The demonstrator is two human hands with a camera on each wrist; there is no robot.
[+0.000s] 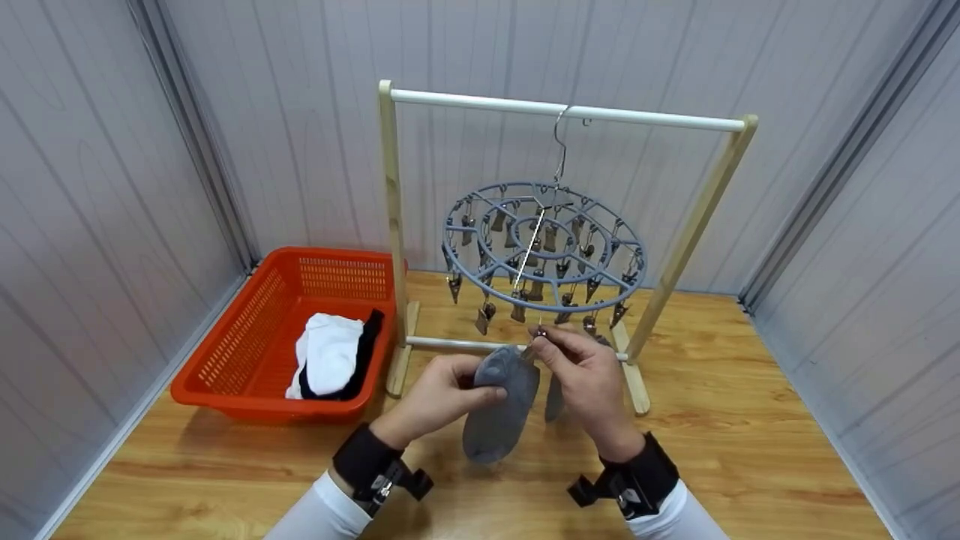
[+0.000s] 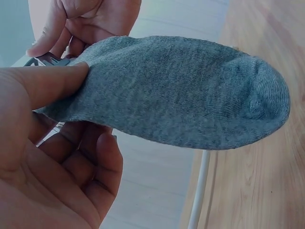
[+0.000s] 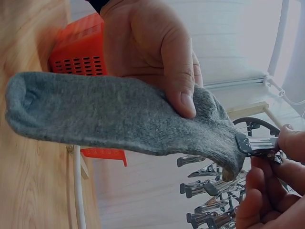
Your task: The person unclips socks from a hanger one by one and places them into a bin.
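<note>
Fingers (image 2: 57, 83) of left hand (image 1: 439, 394) pinched grey sock (image 1: 499, 409) | right hand (image 1: 589, 379) squeezed clip (image 3: 255, 144) at sock's cuff | below round hanger (image 1: 544, 247)

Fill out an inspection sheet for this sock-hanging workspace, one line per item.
Surface: wooden table, bare wood around the rack.
Job's things: grey sock held at its cuff end; round clip hanger hooked on a wooden rack; a metal clip bites the sock's cuff edge.
Clutter: orange basket at left holding white and black laundry.
Grippers: left hand pinches the sock, thumb on top; right hand pinches the clip.
Cables: nothing seen.
Surroundings: grey panelled walls on three sides; a second grey piece hangs behind the right hand, partly hidden.
</note>
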